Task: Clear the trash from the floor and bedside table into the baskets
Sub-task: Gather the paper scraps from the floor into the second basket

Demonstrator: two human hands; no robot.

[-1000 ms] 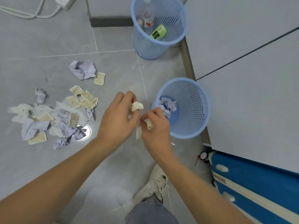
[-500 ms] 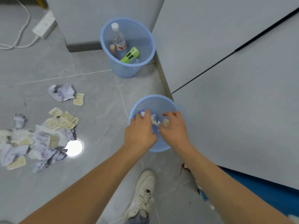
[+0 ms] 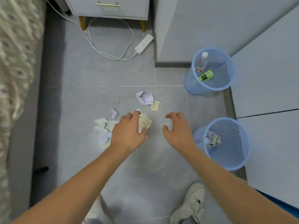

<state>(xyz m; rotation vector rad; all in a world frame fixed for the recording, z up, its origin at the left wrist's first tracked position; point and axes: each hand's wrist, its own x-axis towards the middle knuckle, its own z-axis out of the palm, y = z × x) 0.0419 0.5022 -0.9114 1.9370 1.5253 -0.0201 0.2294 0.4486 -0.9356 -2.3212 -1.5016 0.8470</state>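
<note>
On the grey tiled floor [image 3: 90, 75], between the bed edge at my left and the pale cabinet fronts at my right, I log the following.

Left hand [image 3: 127, 131]: palm down over the pile of crumpled paper [image 3: 105, 126], fingers curled round a yellowish crumpled wrapper [image 3: 144, 121], which shows past the fingertips. I take it as gripped, though the contact under the palm is hidden.

Right hand [image 3: 178, 129]: hovering above bare tile between the pile and the near basket, fingers spread and loosely bent, holding nothing.

Loose trash: white and lilac wads lie under and left of my left hand; one small lilac wad [image 3: 114, 113] sits just above them. Further up the floor lies a larger lilac crumpled sheet [image 3: 144, 98] with a small yellowish packet [image 3: 155, 105] touching its lower right corner.

Near basket [image 3: 234, 160]: blue mesh plastic, upright, just right of my right wrist, against the cabinet base. Crumpled paper scraps [image 3: 212, 139] lie inside.

Far basket [image 3: 191, 81]: same type, upright in the cabinet corner, well apart from the near one. It holds a clear bottle [image 3: 202, 61] with a white cap and a green tube-like container [image 3: 206, 75].

Other items: a white power strip [image 3: 144, 44] with looped cable by the bedside table [image 3: 110, 7], whose drawer handle is visible; my white sneaker [image 3: 191, 204] at the bottom edge.
</note>
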